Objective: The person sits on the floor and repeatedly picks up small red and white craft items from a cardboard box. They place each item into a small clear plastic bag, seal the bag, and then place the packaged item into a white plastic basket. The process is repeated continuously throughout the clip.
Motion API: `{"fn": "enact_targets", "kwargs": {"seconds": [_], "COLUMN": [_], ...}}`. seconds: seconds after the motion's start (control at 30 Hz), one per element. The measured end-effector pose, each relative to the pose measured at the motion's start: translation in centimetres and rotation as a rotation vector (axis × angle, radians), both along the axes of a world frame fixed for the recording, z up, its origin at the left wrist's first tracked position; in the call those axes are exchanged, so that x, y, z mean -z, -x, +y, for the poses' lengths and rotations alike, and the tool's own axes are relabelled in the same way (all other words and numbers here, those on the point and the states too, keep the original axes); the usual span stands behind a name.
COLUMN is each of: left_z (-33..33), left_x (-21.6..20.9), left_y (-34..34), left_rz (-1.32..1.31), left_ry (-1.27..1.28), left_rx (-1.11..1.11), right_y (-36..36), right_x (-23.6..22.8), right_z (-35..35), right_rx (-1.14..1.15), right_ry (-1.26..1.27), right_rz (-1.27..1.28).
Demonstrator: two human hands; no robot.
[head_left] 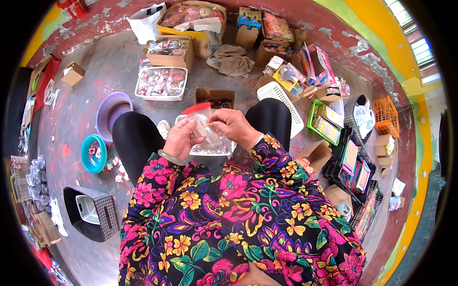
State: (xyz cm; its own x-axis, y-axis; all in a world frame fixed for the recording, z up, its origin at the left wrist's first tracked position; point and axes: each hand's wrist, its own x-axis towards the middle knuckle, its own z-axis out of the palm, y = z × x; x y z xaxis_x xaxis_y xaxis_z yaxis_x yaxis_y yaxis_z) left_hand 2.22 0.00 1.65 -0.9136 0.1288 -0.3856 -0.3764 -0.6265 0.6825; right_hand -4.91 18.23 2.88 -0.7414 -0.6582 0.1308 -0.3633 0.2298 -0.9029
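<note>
Between my knees, my left hand (180,139) grips a small clear zip bag (210,138) with a red top strip. My right hand (234,126) is closed in a pinch against the bag's right side; a small pale bit shows at its fingertips, too small to name. Just under the hands is a white container (210,152) with small wrapped pieces in it, partly hidden by the hands and the bag. Beyond the hands, an open cardboard box (228,94) holds dark reddish small things.
A white basket of packets (161,82) stands ahead. On the left are a purple basin (101,114), a teal basin (85,159) and a checked bin (107,219). To the right are an empty white basket (286,107), a green basket (315,126) and black crates (336,171).
</note>
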Motion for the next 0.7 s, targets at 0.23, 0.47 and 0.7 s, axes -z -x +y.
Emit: {"fn": "enact_targets", "kwargs": {"seconds": [0.23,0.47,0.7], "left_z": [-0.2,-0.3,0.6], "left_x": [0.4,0.4,0.0], "left_y": [0.2,0.3,0.1], "left_rz": [-0.009,0.000,-0.015], "left_ry": [-0.012,-0.015,0.169], "left_rx": [-0.088,-0.082,0.077], "right_y": [0.0,-0.3,0.3], "right_x": [-0.2,0.1,-0.4], "right_z": [0.6,0.4,0.5], "right_rx": [-0.058,0.053,0.121], "right_ry": [-0.052,0.116,0.071], "right_rz": [0.270,-0.142,-0.667]}}
